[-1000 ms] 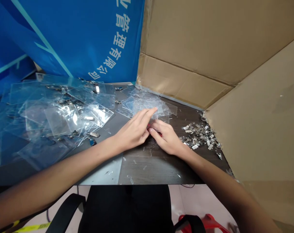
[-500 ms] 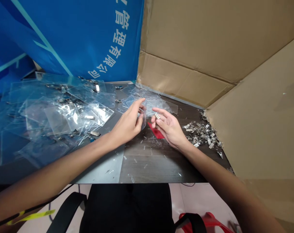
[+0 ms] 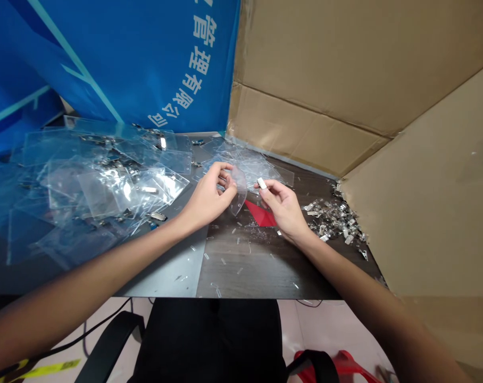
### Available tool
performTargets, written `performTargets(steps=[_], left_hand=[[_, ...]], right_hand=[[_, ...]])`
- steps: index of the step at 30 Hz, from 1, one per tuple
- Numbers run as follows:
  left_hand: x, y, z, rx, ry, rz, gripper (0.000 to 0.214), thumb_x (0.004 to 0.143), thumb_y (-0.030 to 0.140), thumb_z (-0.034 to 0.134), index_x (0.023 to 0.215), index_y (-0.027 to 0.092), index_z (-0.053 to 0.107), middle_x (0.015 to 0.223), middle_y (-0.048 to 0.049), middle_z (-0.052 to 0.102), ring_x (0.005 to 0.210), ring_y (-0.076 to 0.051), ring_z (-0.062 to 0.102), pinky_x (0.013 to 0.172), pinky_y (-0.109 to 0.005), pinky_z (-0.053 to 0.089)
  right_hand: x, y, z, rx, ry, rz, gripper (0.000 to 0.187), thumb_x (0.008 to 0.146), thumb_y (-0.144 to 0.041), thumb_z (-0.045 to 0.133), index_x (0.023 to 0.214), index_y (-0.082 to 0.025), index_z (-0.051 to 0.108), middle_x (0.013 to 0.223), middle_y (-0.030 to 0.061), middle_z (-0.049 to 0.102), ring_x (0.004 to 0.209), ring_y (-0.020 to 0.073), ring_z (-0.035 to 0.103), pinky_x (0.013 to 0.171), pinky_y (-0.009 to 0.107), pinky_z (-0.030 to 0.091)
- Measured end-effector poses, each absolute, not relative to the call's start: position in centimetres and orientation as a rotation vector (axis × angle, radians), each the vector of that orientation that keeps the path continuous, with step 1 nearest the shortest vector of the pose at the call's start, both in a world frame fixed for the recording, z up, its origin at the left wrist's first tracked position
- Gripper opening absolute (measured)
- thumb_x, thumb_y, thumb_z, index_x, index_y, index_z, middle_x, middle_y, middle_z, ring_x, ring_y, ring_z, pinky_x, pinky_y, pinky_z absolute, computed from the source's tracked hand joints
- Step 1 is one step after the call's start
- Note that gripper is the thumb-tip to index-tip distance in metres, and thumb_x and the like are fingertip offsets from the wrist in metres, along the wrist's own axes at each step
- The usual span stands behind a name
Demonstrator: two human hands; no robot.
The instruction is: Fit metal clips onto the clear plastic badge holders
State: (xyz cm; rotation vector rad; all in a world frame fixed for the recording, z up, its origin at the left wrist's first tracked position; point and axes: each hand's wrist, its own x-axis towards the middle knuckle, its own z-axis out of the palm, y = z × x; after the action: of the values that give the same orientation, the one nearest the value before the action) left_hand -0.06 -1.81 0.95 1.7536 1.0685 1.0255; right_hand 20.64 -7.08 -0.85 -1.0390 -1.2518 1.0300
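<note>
Item: left hand [image 3: 209, 194], closed by thumb and fingertips on one clear plastic badge sleeve [image 3: 239, 187]; I log the sleeve bent, raised above the table, a small hole near its lower edge. Item: right hand [image 3: 286, 211], thumb and forefinger pinching one pale badge clip [image 3: 261, 183], held up just beside the sleeve, the two apart. Item: red flat piece [image 3: 260, 214], lying between and below the hands; whether the right hand touches it, I cannot tell. Item: heap of clear sleeves [image 3: 261, 166], beyond both hands. Item: larger heap of sleeves with clips [image 3: 98, 199], at my left. Item: pile of loose metal clips [image 3: 339, 219], at my right, one clip [image 3: 363, 255] lying just off its near edge. Surface: dark wood-grain table [image 3: 257, 274], strewn with small clear scraps [image 3: 218, 291]. Backing: blue banner [image 3: 125, 58] and cardboard panel [image 3: 313, 58].
</note>
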Motion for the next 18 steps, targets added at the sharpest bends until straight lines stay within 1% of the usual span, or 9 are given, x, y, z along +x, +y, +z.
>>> performTargets(steps=[2, 3, 6, 8, 10, 12, 15, 18], left_hand=[[0.0, -1.8, 0.8, 1.741, 1.044, 1.032, 0.034, 0.094, 0.02, 0.065, 0.127, 0.018, 0.059, 0.103, -0.0057, 0.067, 0.094, -0.02, 0.067, 0.078, -0.032, 0.054], [0.0, -1.9, 0.7, 1.73, 1.029, 1.031, 0.034, 0.095, 0.021, 0.066, 0.127, 0.018, 0.059, 0.103, -0.0057, 0.067, 0.094, -0.02, 0.067, 0.078, -0.033, 0.054], [0.1, -1.9, 0.3, 1.692, 1.011, 1.021, 0.033, 0.096, 0.024, 0.066, 0.127, 0.018, 0.058, 0.103, -0.0057, 0.066, 0.092, -0.021, 0.066, 0.075, -0.034, 0.053], [0.1, -1.8, 0.2, 1.689, 1.025, 1.014, 0.032, 0.096, 0.022, 0.066, 0.126, 0.018, 0.058, 0.101, -0.0048, 0.066, 0.091, -0.02, 0.066, 0.078, -0.034, 0.053], [0.1, -1.7, 0.2, 1.694, 1.043, 1.009, 0.032, 0.095, 0.019, 0.066, 0.125, 0.018, 0.058, 0.099, -0.0037, 0.065, 0.09, -0.02, 0.066, 0.081, -0.035, 0.053], [0.1, -1.6, 0.1, 1.685, 1.053, 0.994, 0.032, 0.095, 0.018, 0.066, 0.126, 0.018, 0.057, 0.098, -0.0031, 0.065, 0.09, -0.019, 0.065, 0.081, -0.035, 0.053], [0.1, -1.6, 0.0, 1.669, 1.048, 0.98, 0.033, 0.094, 0.018, 0.066, 0.126, 0.018, 0.057, 0.098, -0.0033, 0.064, 0.089, -0.019, 0.063, 0.076, -0.033, 0.053], [0.0, -1.5, -0.2, 1.682, 1.036, 0.982, 0.035, 0.094, 0.019, 0.067, 0.127, 0.018, 0.056, 0.101, -0.0039, 0.063, 0.088, -0.018, 0.062, 0.072, -0.03, 0.051]], right_hand=[[20.5, -7.0, -0.9, -0.999, -1.189, 1.118, 0.04, 0.089, -0.063, 0.091, 0.104, -0.028, 0.078, 0.092, -0.0013, 0.07, 0.067, 0.0119, 0.057, 0.068, 0.03, 0.055], [20.4, -7.1, -0.9, -0.968, -1.149, 1.167, 0.041, 0.088, -0.062, 0.092, 0.105, -0.028, 0.076, 0.092, -0.0016, 0.07, 0.067, 0.0114, 0.058, 0.068, 0.029, 0.055], [20.2, -7.2, -0.8, -0.891, -1.03, 1.313, 0.042, 0.085, -0.055, 0.097, 0.104, -0.028, 0.071, 0.097, -0.0004, 0.074, 0.081, 0.0143, 0.07, 0.079, 0.029, 0.061], [20.1, -7.4, -0.7, -0.87, -0.959, 1.389, 0.043, 0.08, -0.048, 0.102, 0.099, -0.027, 0.069, 0.099, 0.0001, 0.076, 0.087, 0.0157, 0.074, 0.085, 0.03, 0.063], [20.1, -7.5, -0.8, -0.876, -0.929, 1.413, 0.045, 0.075, -0.042, 0.105, 0.094, -0.026, 0.068, 0.099, 0.0, 0.077, 0.088, 0.0156, 0.074, 0.087, 0.03, 0.063], [20.1, -7.6, -0.8, -0.9, -0.963, 1.365, 0.044, 0.074, -0.04, 0.106, 0.089, -0.025, 0.067, 0.096, -0.0002, 0.076, 0.086, 0.015, 0.074, 0.085, 0.029, 0.063], [20.0, -7.7, -0.9, -0.949, -1.109, 1.195, 0.04, 0.079, -0.043, 0.102, 0.086, -0.024, 0.068, 0.092, 0.0006, 0.076, 0.082, 0.0157, 0.074, 0.085, 0.031, 0.064], [19.9, -7.8, -0.9, -1.015, -1.254, 0.993, 0.032, 0.083, -0.044, 0.097, 0.086, -0.024, 0.073, 0.101, 0.0056, 0.081, 0.093, 0.0206, 0.077, 0.089, 0.037, 0.066]])
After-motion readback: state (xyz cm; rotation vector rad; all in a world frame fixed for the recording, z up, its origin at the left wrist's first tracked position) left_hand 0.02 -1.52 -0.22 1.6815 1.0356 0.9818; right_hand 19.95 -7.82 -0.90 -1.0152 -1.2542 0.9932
